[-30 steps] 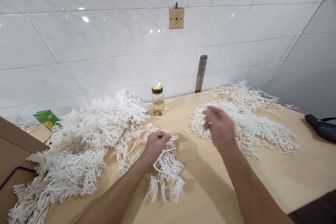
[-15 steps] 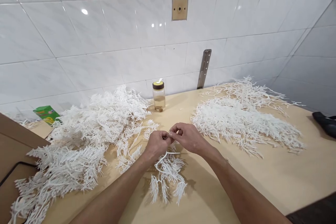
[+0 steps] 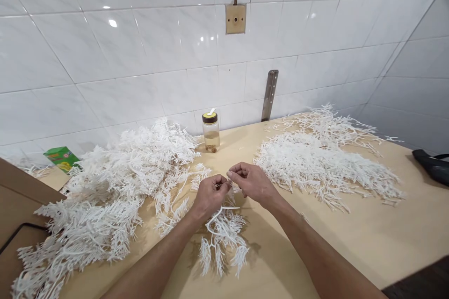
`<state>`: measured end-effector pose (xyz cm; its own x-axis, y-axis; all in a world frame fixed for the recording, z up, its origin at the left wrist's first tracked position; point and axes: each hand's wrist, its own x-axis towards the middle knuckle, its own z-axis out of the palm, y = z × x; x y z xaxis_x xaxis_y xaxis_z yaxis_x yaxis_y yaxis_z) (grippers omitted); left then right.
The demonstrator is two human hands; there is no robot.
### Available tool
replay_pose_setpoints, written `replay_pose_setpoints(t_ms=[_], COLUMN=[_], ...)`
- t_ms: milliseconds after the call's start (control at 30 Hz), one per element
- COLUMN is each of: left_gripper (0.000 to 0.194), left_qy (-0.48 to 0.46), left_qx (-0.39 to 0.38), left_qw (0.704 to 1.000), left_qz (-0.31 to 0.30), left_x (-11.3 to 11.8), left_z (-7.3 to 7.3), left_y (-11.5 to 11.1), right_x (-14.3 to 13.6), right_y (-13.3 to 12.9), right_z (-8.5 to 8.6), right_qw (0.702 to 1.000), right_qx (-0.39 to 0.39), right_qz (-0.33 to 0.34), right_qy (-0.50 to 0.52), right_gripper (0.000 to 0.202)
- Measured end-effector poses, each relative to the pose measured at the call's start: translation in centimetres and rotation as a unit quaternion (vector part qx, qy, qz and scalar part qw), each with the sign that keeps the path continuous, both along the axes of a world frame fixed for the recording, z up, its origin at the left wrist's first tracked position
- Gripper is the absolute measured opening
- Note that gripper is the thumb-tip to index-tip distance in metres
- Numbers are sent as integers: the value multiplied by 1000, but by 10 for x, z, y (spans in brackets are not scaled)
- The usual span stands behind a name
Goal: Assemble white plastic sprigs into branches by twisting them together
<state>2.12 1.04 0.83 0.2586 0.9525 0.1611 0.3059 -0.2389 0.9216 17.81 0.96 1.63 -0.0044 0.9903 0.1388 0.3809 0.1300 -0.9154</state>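
My left hand is closed, its thumb and fingers pinched over the middle of the table. Right beside it, my right hand is also pinched, with its fingertips almost meeting the left ones. Something tiny shows between the fingertips, too small to name. Just below my hands, a white artificial branch with feathery tips lies on the table; its upper end is hidden behind the left hand. A large heap of white branches spreads to the left, and a flatter pile of white sprigs lies to the right.
Behind my hands stands a clear jar with a dark lid, part-filled with liquid. A green box and a cardboard box are at the left. A metal strip leans on the tiled wall, and a black object sits far right.
My fingertips have drawn slightly apart, the right thumb lifting a little from the left hand. The view has tilted up slightly. Both piles and the branch lie as before.
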Motion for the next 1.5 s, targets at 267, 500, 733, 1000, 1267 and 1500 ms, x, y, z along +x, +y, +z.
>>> replay_pose_setpoints(t_ms=[267, 500, 733, 1000, 1267, 1500], left_gripper=[27, 24, 33, 29, 23, 21], left_qy=[33, -4, -9, -1, -62, -137], left_qx=[22, -12, 34, 30, -43, -112], left_qw=[999, 1000, 999, 999, 996, 983], left_qz=[8, -13, -17, -10, -49, -53], left_x=[-1, -3, -4, -2, -2, 1], left_z=[-2, -8, -4, 0, -13, -7], left_y=[-3, 5, 3, 1, 4, -1], right_x=[1, 6, 6, 8, -2, 12], right_y=[-3, -1, -2, -3, -4, 14], right_z=[6, -3, -2, -3, -2, -9], right_qw=[998, 999, 1000, 999, 985, 962], right_qx=[-51, -6, 2, -37, 48, 47], right_qz=[0, 7, 12, 29, -41, -165], right_qy=[-46, -33, -23, -3, -157, -211], right_gripper=[26, 26, 28, 29, 18, 21])
